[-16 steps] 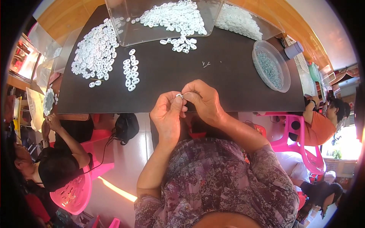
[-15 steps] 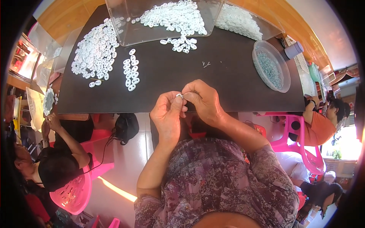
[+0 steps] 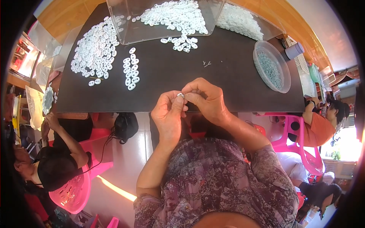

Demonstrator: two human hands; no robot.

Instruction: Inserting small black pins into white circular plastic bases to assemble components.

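Observation:
Close to the table's near edge, my left hand (image 3: pixel 168 116) pinches a small white oval piece (image 3: pixel 180 94) between thumb and fingers. My right hand (image 3: pixel 208 99) meets it from the right, thumb and forefinger closed together at the piece's side. Whatever those fingertips hold is too small to name. Ahead on the left, similar white two-holed oval pieces (image 3: pixel 131 72) lie in a neat double column. A few small grey screws (image 3: pixel 206 64) are loose on the dark table (image 3: pixel 163 74).
A large heap of white oval pieces (image 3: pixel 95 51) covers the far left. Behind are a clear bin (image 3: pixel 167 38) with more pieces and another with whitish parts (image 3: pixel 239 22). A round tub (image 3: pixel 287 83) of screws stands right. Co-workers sit on both sides, near pink chairs (image 3: pixel 72 190).
My right hand has shifted very slightly, its wrist a little to the right, with the fingertips still at the piece. The left hand stays nearly in place, and the tabletop things are unchanged.

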